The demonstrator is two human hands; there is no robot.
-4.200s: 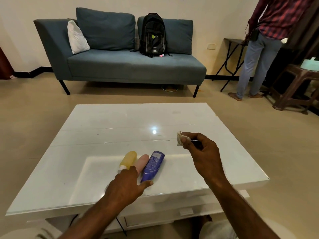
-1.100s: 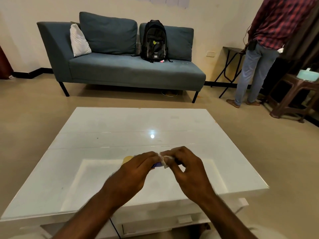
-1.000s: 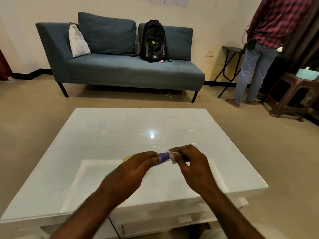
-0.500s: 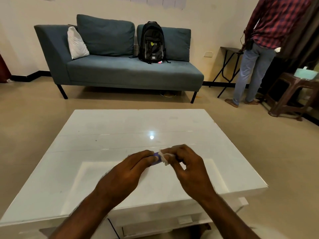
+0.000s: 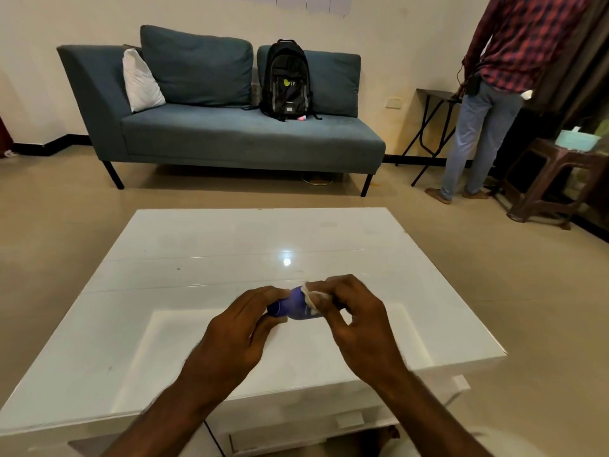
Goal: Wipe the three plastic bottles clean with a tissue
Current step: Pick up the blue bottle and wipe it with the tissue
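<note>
My left hand (image 5: 235,334) grips one end of the blue plastic bottle (image 5: 295,306), held lying sideways above the white table (image 5: 197,258). My right hand (image 5: 357,328) pinches a small white tissue (image 5: 314,296) and presses it against the bottle's right end. The yellow and pink bottles are hidden behind my left hand.
A blue sofa (image 5: 230,133) with a black backpack (image 5: 286,80) stands beyond the table. At the right a person in a checked shirt (image 5: 487,94) stands by a folding side table (image 5: 431,123), next to a brown stool (image 5: 553,179).
My left hand has picked the blue bottle up off the table. Both hands came together over it, and the tissue has been rubbing back and forth along its right end.
</note>
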